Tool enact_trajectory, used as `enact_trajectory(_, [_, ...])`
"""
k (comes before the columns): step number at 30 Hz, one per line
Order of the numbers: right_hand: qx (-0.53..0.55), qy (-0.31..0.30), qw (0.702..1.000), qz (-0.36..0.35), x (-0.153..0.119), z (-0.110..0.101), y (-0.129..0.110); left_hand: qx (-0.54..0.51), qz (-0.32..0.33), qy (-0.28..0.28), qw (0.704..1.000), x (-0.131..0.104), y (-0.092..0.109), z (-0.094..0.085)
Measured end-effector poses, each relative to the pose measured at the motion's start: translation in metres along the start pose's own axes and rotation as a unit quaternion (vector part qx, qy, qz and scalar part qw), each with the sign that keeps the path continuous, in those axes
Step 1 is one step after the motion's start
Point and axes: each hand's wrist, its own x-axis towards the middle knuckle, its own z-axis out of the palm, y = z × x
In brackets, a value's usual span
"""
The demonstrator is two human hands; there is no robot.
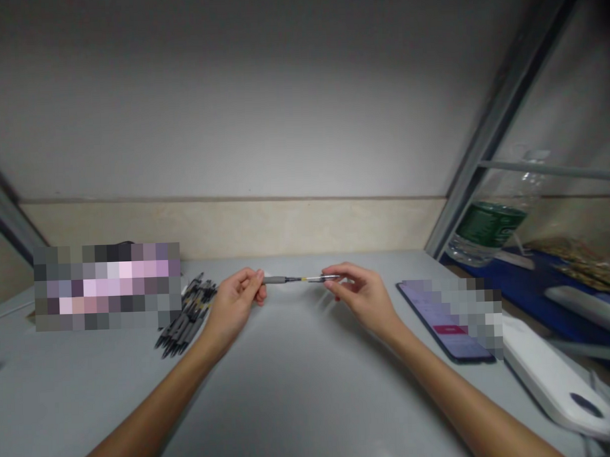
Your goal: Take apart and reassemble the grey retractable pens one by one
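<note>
Over the middle of the grey table, my left hand [240,292] pinches the grey grip part of a pen [275,280]. My right hand [356,290] has its thumb and fingers closed on the clear barrel [317,279] at the other end. The pen lies level between the two hands, with a thin dark stretch and a yellow band near its middle. Just left of my left hand, a pile of several dark grey pens [184,326] rests on the table.
A phone [451,337] lies on the right, beside a white device [555,373]. Behind them are a metal rail [558,170] and a bottle with a green label [492,223]. Blurred-out items [107,285] sit at the left. A wall backs the table [301,402].
</note>
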Motion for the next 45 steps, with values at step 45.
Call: enact_trajectory(45, [0.403, 0.035, 0.895, 0.187, 0.014, -0.014, 0.010, -0.345, -0.121, 0.086, 0.927, 0.005, -0.004, -0.002])
